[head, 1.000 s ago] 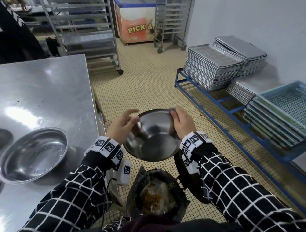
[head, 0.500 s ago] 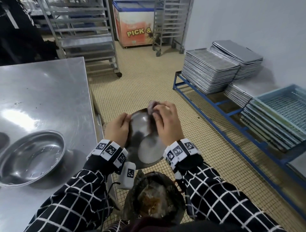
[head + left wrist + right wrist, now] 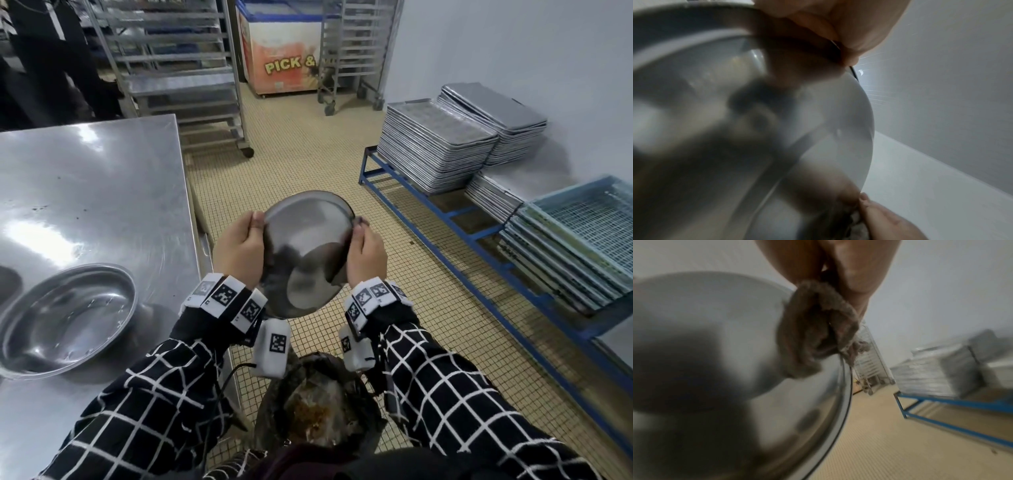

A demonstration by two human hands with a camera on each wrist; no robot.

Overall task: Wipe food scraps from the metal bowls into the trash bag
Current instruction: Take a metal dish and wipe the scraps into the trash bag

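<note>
Both hands hold one metal bowl (image 3: 305, 250) up over the floor, tipped steeply so that its outer underside faces the camera and its rim points away. The left hand (image 3: 239, 250) grips the bowl's left edge, thumb curled onto the rim. The right hand (image 3: 366, 255) is at the right edge, its fingers pinching a grey-brown cloth (image 3: 816, 331) against the rim (the right wrist view shows the bunched cloth pressed on the metal). The two hands are apart, one on each side of the bowl.

Below the bowl, near the person's body, stands the open trash bag (image 3: 274, 404), dark, with brownish food scraps (image 3: 311, 414) inside. To the left a second bowl (image 3: 65, 318) sits upright on the steel table (image 3: 96, 192), near its front edge. Stacked metal trays (image 3: 435, 144) rest on a blue rack (image 3: 455, 219) at the right, by the wall.
</note>
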